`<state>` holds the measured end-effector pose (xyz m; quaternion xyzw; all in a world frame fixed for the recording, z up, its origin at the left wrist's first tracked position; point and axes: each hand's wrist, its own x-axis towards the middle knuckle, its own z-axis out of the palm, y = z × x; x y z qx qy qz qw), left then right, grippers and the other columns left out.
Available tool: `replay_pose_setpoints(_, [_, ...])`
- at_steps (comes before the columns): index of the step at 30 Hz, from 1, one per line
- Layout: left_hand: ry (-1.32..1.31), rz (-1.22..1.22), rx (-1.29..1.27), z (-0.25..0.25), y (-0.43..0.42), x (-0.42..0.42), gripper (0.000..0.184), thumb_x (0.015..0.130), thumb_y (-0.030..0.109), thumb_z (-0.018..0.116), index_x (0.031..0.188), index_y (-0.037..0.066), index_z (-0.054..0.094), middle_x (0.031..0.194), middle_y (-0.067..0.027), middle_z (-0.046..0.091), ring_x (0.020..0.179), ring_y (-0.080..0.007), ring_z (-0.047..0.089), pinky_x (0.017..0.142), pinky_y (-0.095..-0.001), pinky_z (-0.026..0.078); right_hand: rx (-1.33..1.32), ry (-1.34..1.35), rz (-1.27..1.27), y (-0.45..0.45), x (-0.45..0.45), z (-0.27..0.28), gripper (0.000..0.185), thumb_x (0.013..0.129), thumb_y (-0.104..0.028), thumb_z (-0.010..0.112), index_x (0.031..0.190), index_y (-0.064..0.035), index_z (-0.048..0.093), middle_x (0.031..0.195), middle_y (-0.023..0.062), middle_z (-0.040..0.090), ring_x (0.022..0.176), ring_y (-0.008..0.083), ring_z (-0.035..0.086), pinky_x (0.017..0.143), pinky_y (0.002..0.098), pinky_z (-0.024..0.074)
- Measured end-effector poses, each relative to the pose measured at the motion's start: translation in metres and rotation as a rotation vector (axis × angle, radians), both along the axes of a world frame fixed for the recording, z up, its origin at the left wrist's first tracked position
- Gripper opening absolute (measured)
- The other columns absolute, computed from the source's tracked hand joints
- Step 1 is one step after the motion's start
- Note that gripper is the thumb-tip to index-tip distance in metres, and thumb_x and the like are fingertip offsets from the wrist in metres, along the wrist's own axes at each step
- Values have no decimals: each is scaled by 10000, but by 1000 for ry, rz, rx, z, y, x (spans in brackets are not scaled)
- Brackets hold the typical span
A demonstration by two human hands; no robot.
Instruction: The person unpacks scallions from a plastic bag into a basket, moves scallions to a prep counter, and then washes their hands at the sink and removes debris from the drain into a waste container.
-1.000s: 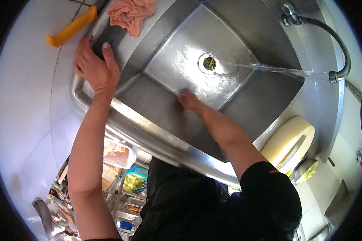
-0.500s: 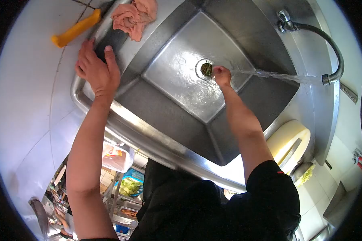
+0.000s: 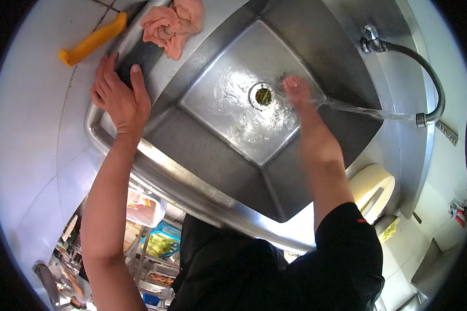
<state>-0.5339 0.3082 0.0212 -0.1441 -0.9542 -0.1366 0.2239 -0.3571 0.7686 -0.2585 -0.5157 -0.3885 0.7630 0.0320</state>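
My left hand [image 3: 120, 98] rests with spread fingers on the left rim of the steel sink [image 3: 202, 199], below a crumpled pink cloth [image 3: 172, 26]. My right hand [image 3: 297, 89] is inside the basin, just right of the drain, with its fingers closed and blurred by motion. What it holds, if anything, cannot be made out. Green and brown scraps [image 3: 263, 96] sit in the drain. Water [image 3: 363, 110] streams from the curved faucet [image 3: 435, 111] into the basin, passing by my right hand.
A yellow-orange handle-like object [image 3: 93, 40] lies left of the cloth. A thick cream-coloured round block [image 3: 371, 189] stands on the sink's right edge. Below are a blue basket [image 3: 165, 238] with leafy greens and a plastic-wrapped package [image 3: 142, 206]. A person's arm shows at bottom left.
My right hand has moved from the basin's near-left part, past the drain, to its upper right side. My left hand has stayed on the rim. The view has shifted slightly.
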Motion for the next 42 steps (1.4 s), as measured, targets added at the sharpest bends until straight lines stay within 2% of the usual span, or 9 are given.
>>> replay_pose_setpoints(3, [2, 16, -17, -1, -1, -1, 558, 1035, 410, 540, 1460, 57, 462, 1480, -133, 516, 1403, -318, 425, 1175, -482, 192, 49, 76, 38, 28, -35, 2, 346, 1028, -288, 588, 1277, -58, 659, 1236, 87, 712, 1112, 220, 687, 1007, 400, 538])
replay_pose_setpoints(5, [4, 13, -23, 1, 0, -1, 555, 1032, 401, 545, 1459, 56, 463, 1477, -135, 518, 1404, -318, 425, 1174, -482, 192, 930, -208, 617, 39, -76, -5, 340, 1000, -191, 636, 1302, -36, 619, 1113, 141, 713, 991, 280, 695, 894, 396, 563])
replay_pose_setpoints(12, [-62, -15, 37, 1, -4, -2, 557, 1008, 394, 575, 1448, 67, 474, 1522, -149, 464, 1440, -307, 379, 1176, -532, 151, 1933, -178, 1029, 30, -122, -42, 390, 989, -230, 634, 1308, -8, 612, 1139, 186, 707, 1079, 362, 655, 934, 477, 519])
replay_pose_setpoints(20, [-38, 20, -3, 6, 0, 2, 517, 1022, 353, 567, 1440, 58, 491, 1486, -140, 515, 1409, -316, 429, 1175, -475, 188, 1007, -160, 1151, -31, -44, 8, 132, 932, -135, 647, 1012, -60, 720, 1030, 174, 731, 985, 358, 698, 874, 451, 538])
replay_pose_setpoints(24, [-85, -8, 22, 3, -2, 0, 536, 1026, 372, 553, 1453, 59, 470, 1503, -146, 487, 1424, -312, 403, 1176, -504, 174, 953, -66, 1043, -38, -2, 16, 153, 902, -181, 714, 911, -31, 690, 892, 136, 728, 852, 325, 709, 775, 414, 550])
replay_pose_setpoints(36, [-53, 20, 6, 2, 1, -1, 542, 999, 360, 585, 1439, 66, 472, 1511, -145, 472, 1443, -301, 376, 1170, -525, 177, 1373, -397, 1220, -63, 14, 5, 420, 834, -250, 791, 1117, 16, 631, 1097, 212, 702, 1057, 355, 681, 927, 439, 518])
replay_pose_setpoints(38, [-50, 23, 12, 1, 0, -1, 544, 996, 366, 584, 1437, 67, 474, 1509, -143, 472, 1446, -300, 371, 1172, -529, 176, 813, -297, 1298, -49, 5, 18, 438, 818, -252, 783, 1132, 15, 636, 1030, 168, 715, 1015, 333, 690, 907, 429, 533])
replay_pose_setpoints(40, [-37, 29, -2, 2, 2, -1, 550, 995, 387, 576, 1434, 71, 480, 1506, -144, 470, 1444, -302, 371, 1177, -537, 174, 682, -234, 1324, -39, 16, -7, 361, 834, -221, 765, 1117, -25, 657, 903, 103, 694, 824, 247, 669, 748, 392, 553])
replay_pose_setpoints(42, [-50, 50, 17, 3, 1, 1, 550, 1001, 405, 554, 1436, 78, 480, 1507, -143, 466, 1444, -308, 368, 1181, -549, 166, 33, -270, 999, -44, 31, 17, 281, 874, -200, 750, 1119, -95, 658, 809, 26, 640, 648, 137, 565, 597, 315, 492])
